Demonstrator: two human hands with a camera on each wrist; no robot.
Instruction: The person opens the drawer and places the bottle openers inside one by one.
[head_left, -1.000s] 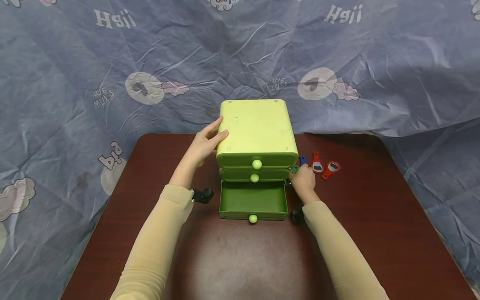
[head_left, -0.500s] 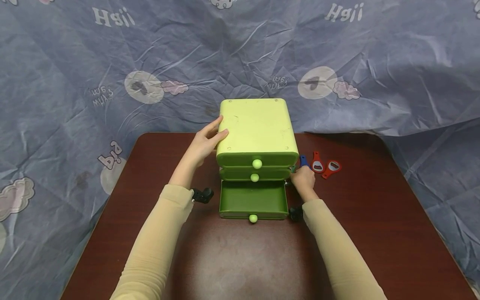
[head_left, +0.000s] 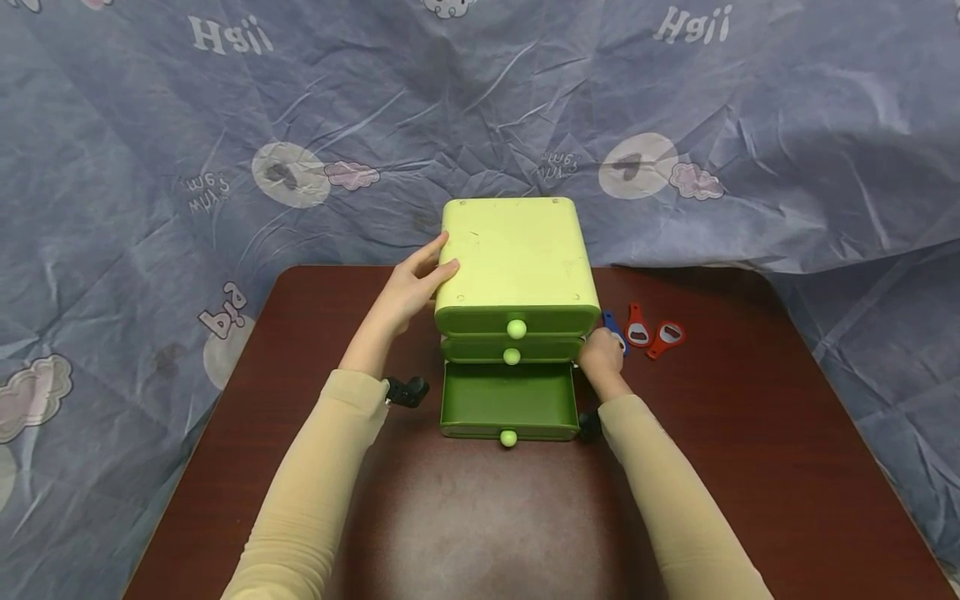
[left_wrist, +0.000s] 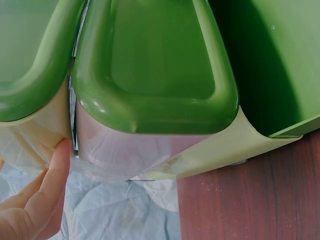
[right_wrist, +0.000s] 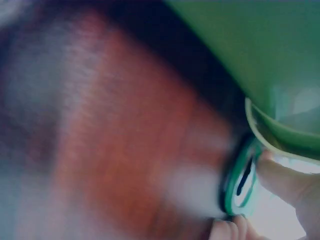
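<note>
A small drawer cabinet (head_left: 517, 250) with a yellow-green top and green fronts stands mid-table, its bottom drawer (head_left: 508, 431) pulled out. My left hand (head_left: 401, 296) rests against the cabinet's upper left side, thumb on the top edge; the left wrist view shows its extended fingers (left_wrist: 57, 167) touching the side. On the other side, my right hand (head_left: 602, 354) is down next to the cabinet's right side. Its thumb and fingers pinch a green bottle opener (right_wrist: 245, 197) in the right wrist view, close to the cabinet's edge. From the head view that opener is hidden.
Right of the cabinet lie a blue bottle opener (head_left: 615, 332), a red bottle opener (head_left: 637, 325) and a second red one (head_left: 666, 337). A printed blue-grey cloth (head_left: 480, 108) hangs behind the dark red table (head_left: 750, 450).
My right hand has shifted slightly left, toward the cabinet, and the green opener has gone out of sight in the head view. More of the blue opener shows. My left hand stays in place.
</note>
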